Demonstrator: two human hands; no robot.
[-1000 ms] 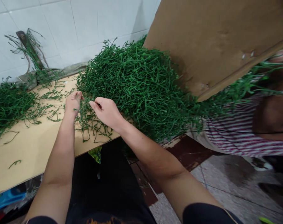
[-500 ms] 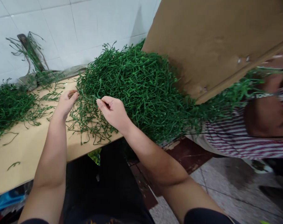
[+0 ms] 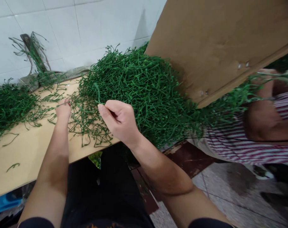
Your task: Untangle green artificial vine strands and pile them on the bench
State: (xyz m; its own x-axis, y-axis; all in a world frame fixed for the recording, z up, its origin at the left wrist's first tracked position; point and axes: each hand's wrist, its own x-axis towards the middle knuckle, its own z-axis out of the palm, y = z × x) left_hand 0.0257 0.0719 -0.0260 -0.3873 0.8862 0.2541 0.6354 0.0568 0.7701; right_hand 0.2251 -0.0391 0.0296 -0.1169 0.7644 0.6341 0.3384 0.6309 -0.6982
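Note:
A big heap of thin green plastic stems (image 3: 144,91) lies on a tan board (image 3: 27,152) in front of me. My right hand (image 3: 119,118) is closed in a pinch on one green stem (image 3: 97,93) at the heap's near left edge, lifting it slightly. My left hand (image 3: 63,109) rests further left with fingers curled down onto loose stems on the board; what they grip is hidden. A smaller spread of sorted green stems (image 3: 11,106) lies at the far left.
A white tiled wall (image 3: 87,25) backs the board. A brown board (image 3: 217,44) leans over the heap's right side. Another person in a striped shirt (image 3: 253,145) sits at the right, an arm among the stems. Tiled floor (image 3: 229,196) lies below right.
My right hand has pulled nearer and up, drawing a stem out of the heap. My left hand has shifted left and its fingers have curled down onto the stems.

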